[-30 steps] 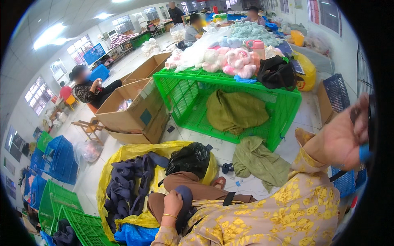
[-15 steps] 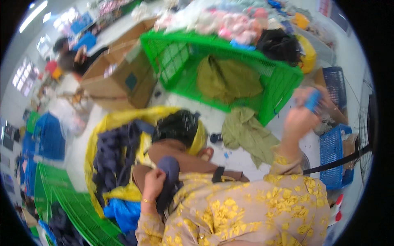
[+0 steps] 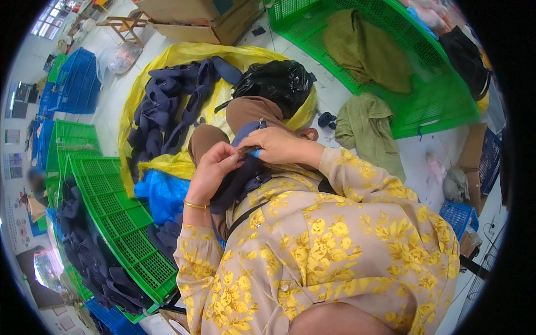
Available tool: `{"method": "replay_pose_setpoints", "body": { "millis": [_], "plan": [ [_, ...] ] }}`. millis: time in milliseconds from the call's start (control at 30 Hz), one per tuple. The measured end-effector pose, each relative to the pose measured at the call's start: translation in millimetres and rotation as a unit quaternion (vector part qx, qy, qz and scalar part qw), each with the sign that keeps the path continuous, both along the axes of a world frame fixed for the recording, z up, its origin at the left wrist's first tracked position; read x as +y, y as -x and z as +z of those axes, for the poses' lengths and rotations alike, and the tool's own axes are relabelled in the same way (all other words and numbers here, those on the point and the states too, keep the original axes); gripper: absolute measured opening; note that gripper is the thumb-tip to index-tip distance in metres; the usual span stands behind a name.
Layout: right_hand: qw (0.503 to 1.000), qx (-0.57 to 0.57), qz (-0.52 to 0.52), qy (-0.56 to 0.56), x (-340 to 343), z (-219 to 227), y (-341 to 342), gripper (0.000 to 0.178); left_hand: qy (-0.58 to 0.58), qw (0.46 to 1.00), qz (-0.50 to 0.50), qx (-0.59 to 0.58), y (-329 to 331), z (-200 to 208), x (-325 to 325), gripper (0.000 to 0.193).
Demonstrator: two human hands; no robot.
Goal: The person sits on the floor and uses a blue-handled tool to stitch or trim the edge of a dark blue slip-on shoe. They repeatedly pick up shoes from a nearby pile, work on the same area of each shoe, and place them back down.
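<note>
Over my lap my left hand (image 3: 216, 166) and my right hand (image 3: 274, 144) meet at a dark navy cloth shoe (image 3: 243, 135). My left thumb and fingers pinch at a small dark part of it. The right hand's fingers curl over the shoe from the other side, and a small bright blue thing (image 3: 255, 153) shows at them; its kind is unclear. More navy pieces (image 3: 228, 192) lie on my lap below the hands. Beyond my knees, several navy shoes (image 3: 162, 106) are heaped on a yellow plastic bag (image 3: 134, 89).
A black plastic bag (image 3: 273, 84) sits beside the heap. At the left, a green crate (image 3: 125, 212) stands by more navy shoes (image 3: 89, 251) and a blue bag (image 3: 162, 192). A large green crate (image 3: 446, 106) holds olive cloth (image 3: 368, 50); another olive cloth (image 3: 365, 125) lies on the floor.
My right hand has come from far out at the right down to my lap, with the blue thing, and joined the left at the shoe. The view has tilted downward.
</note>
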State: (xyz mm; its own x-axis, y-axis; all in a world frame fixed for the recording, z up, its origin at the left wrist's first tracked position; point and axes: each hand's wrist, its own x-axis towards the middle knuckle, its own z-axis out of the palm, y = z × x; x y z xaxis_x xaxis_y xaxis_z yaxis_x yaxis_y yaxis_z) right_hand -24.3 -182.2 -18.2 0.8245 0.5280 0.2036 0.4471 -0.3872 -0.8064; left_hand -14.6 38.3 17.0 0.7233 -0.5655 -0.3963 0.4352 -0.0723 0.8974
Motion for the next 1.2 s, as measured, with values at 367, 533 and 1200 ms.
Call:
{"method": "replay_pose_setpoints", "body": {
  "millis": [367,533,1200],
  "plan": [
    [0.984,-0.028,-0.077,-0.160,6.5,-8.5,1.9,0.017,-0.027,1.000,0.005,-0.006,-2.4,-7.8,-6.2,0.004],
    [0.810,0.332,-0.234,-0.423,-7.2,-1.6,-0.4,0.011,0.053,0.995,0.045,0.073,-5.9,-3.2,-2.3,0.004],
    [0.980,0.183,0.011,-0.082,-1.1,13.2,-14.6,0.019,0.074,0.993,0.031,0.092,-12.6,-1.9,2.4,0.005]
  ]
}}
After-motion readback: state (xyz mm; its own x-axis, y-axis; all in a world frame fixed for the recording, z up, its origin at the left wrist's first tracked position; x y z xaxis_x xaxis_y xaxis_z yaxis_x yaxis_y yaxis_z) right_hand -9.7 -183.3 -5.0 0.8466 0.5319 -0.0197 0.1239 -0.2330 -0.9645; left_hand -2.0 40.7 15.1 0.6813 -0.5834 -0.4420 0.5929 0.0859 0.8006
